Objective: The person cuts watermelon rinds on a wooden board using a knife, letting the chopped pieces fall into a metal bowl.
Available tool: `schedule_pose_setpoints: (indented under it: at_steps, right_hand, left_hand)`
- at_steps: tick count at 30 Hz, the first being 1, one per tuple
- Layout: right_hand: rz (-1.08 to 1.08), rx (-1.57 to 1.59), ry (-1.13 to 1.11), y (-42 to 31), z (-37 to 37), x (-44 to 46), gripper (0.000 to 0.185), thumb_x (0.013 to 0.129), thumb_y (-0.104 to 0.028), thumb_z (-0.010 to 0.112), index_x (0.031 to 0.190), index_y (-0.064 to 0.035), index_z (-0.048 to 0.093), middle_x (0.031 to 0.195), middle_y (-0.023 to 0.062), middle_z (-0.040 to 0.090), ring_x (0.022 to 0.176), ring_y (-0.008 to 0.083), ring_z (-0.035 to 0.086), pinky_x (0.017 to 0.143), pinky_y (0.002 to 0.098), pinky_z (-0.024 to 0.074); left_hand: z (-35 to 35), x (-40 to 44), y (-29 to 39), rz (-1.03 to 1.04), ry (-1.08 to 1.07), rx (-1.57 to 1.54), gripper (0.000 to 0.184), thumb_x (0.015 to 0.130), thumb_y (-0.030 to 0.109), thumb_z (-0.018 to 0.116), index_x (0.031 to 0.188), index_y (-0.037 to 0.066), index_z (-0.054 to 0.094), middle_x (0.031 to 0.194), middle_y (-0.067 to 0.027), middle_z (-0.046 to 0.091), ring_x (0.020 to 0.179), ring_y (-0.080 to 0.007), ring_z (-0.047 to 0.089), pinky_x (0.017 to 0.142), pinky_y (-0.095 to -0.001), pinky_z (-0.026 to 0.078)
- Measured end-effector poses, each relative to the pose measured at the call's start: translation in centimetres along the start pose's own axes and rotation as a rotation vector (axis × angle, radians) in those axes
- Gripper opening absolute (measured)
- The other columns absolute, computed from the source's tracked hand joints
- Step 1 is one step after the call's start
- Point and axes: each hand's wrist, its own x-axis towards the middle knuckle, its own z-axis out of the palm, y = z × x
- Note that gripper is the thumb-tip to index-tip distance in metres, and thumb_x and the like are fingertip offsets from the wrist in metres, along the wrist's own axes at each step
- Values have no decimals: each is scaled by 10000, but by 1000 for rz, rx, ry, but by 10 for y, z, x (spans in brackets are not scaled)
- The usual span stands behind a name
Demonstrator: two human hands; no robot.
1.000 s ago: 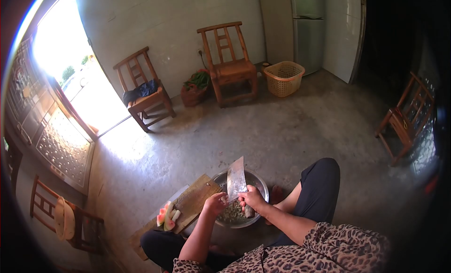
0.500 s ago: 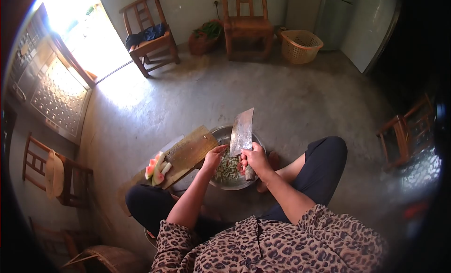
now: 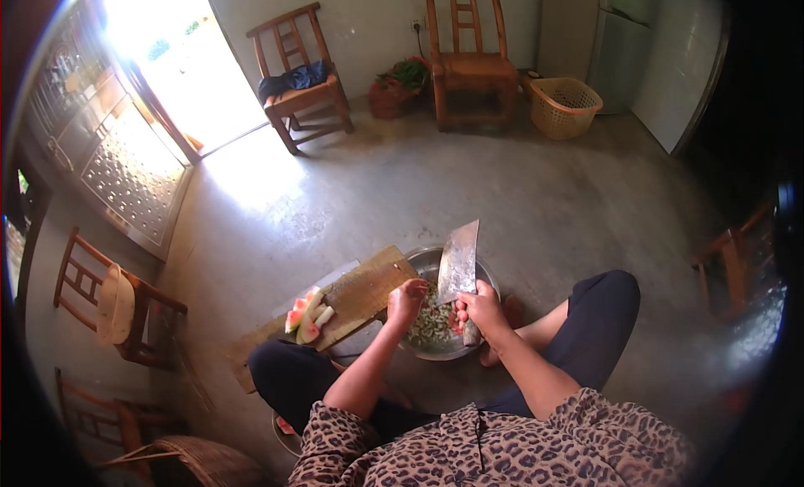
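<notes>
Cleaver still in right hand, left hand apart

The grey floor is lit brightest toward its left edge. Along its far edge, two wooden chairs are set, with a red bag placed between them; a plastic basket is stood toward the far right corner. Nearer the near edge, a metal bowl is set down. Across the left half of a wooden board, melon pieces are laid.
</notes>
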Motion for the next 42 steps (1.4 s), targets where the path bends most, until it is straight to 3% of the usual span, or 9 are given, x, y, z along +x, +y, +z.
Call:
schedule_pose_setpoints:
  at_steps: [6, 10, 13, 16, 19, 20, 25, 34, 42]
  right_hand:
    - [28, -27, 10, -3, 2, -4, 124, 796, -54, 533, 808, -40, 410, 599, 51, 485, 420, 120, 478, 338, 319, 442]
    - [48, -31, 22, -7, 4, -7, 129, 801, -64, 537, 802, -35, 412, 604, 52, 489, 428, 121, 482, 348, 316, 448]
    - [51, -39, 27, -8, 5, -7, 127, 804, -70, 536, 799, -30, 415, 610, 51, 494, 434, 120, 488, 353, 313, 451]
    - [44, -36, 6, -2, 3, -3, 123, 807, -76, 534, 799, -26, 422, 617, 52, 506, 442, 120, 501, 357, 310, 456]
    - [16, -87, 34, -1, 5, -4, 130, 807, -84, 537, 804, -20, 424, 621, 52, 514, 448, 121, 510, 363, 307, 462]
    - [18, -93, 48, 2, 4, -3, 143, 800, -84, 549, 809, -14, 424, 619, 53, 517, 444, 120, 512, 362, 305, 463]
    - [35, -122, 55, 3, 5, 0, 119, 822, -74, 532, 834, -40, 418, 618, 30, 487, 434, 101, 480, 352, 294, 440]
    - [39, -116, 39, 3, 5, 1, 131, 830, -90, 527, 825, -48, 403, 618, 29, 490, 442, 97, 488, 361, 294, 452]
    - [3, -142, 42, 1, 4, -2, 124, 832, -86, 525, 827, -44, 409, 618, 31, 494, 449, 100, 493, 358, 291, 445]
  left_hand:
    - [-3, -3, 8, -63, -9, 287, 225, 806, 310, 578, 984, 198, 656, 792, -81, 657, 684, -218, 647, 645, -331, 492]
    - [-6, 2, 0, 68, 85, 395, 180, 786, 269, 593, 919, 177, 673, 794, -84, 654, 740, -260, 630, 672, -356, 488]
    - [-11, 7, 2, 144, 155, 432, 180, 773, 204, 593, 934, 165, 664, 903, -81, 649, 851, -250, 613, 714, -349, 480]
    - [-21, 14, 0, 209, 199, 576, 354, 755, 144, 588, 1108, 133, 577, 1157, -112, 554, 1088, -273, 502, 876, -349, 419]
    - [-21, 16, -5, 258, 286, 696, 558, 745, 116, 586, 1273, 88, 407, 1350, -144, 360, 1259, -312, 308, 1022, -382, 279]
    - [-23, 19, -10, 214, 197, 726, 663, 763, 196, 588, 1341, 66, 292, 1416, -161, 234, 1316, -323, 195, 1077, -426, 157]
    - [-18, 22, -24, 106, 63, 835, 707, 782, 375, 558, 1355, 65, 283, 1427, -184, 197, 1337, -314, 141, 1086, -450, 92]
    - [-16, 23, -28, 169, -11, 848, 731, 757, 311, 572, 1353, 32, 256, 1430, -153, 216, 1339, -280, 155, 1084, -435, 122]
    - [-3, 10, -31, 430, -101, 841, 590, 805, 192, 537, 1319, 9, 311, 1412, -165, 249, 1326, -295, 194, 1079, -427, 155]
